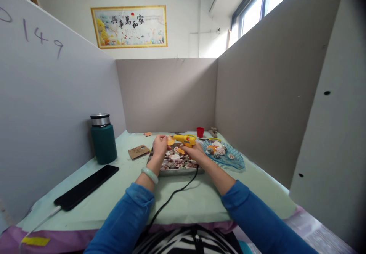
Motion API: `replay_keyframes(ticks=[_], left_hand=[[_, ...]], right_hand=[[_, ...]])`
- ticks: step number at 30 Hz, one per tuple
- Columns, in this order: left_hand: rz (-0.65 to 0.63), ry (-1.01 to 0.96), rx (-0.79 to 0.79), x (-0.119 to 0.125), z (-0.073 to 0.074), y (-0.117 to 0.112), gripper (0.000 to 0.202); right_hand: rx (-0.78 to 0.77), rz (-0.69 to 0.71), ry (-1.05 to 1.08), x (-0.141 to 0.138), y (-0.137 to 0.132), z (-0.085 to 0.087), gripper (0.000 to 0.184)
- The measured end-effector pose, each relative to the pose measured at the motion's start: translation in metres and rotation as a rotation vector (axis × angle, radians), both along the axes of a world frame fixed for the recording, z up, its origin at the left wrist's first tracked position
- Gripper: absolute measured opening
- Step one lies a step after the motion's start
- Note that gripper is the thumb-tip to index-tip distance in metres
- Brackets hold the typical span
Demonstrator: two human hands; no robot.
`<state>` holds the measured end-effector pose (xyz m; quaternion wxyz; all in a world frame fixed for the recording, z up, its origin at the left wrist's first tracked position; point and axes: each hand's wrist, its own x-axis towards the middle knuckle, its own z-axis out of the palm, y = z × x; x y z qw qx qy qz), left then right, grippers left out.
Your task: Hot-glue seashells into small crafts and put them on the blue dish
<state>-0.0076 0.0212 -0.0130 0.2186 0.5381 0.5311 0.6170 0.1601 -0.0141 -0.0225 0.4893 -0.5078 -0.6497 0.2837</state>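
My right hand (194,151) is closed around the handle of a yellow hot glue gun (184,139), its nozzle pointing left. Between the fingers of my left hand (160,145) is an orange seashell (170,140), held close to the nozzle; whether the two touch I cannot tell. Both hands are over a metal tray (180,172) filled with mixed seashells (178,163). The glue gun's black cord (174,193) runs from my right hand down over the table's front edge. A blue shell-shaped dish (236,161) right of the tray bears several shells (219,148).
On the left stand a green bottle (103,143) and a black phone (85,187) with a white cable. A brown card (138,151) lies left of the tray. Behind are a red cup (200,132) and yellow-handled scissors (214,139). Partition panels (168,94) enclose the table.
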Motion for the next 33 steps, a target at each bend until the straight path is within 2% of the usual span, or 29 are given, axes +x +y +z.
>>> replay_keyframes(ticks=[6,13,18,26,33], left_hand=[[-0.052,-0.033,0.011,0.0020,0.0024,-0.0017,0.018],[-0.058,-0.089,0.001,0.0011,0.0018,-0.0015,0.017],[-0.082,-0.058,0.026,0.0012,0.0000,0.0003,0.017],[-0.028,-0.041,0.002,0.0000,0.0012,0.0018,0.018],[-0.105,-0.019,0.022,0.0016,0.0011,-0.0026,0.017]], right_hand=[[0.017,-0.020,0.027,-0.0006,0.0048,-0.0040,0.026],[0.007,0.019,0.030,-0.0008,-0.0020,0.0010,0.024],[0.004,-0.030,0.046,-0.0015,-0.0019,0.0013,0.023],[0.012,0.009,0.050,-0.0013,0.0003,-0.0013,0.023],[0.021,0.001,0.046,-0.0010,0.0026,-0.0027,0.024]])
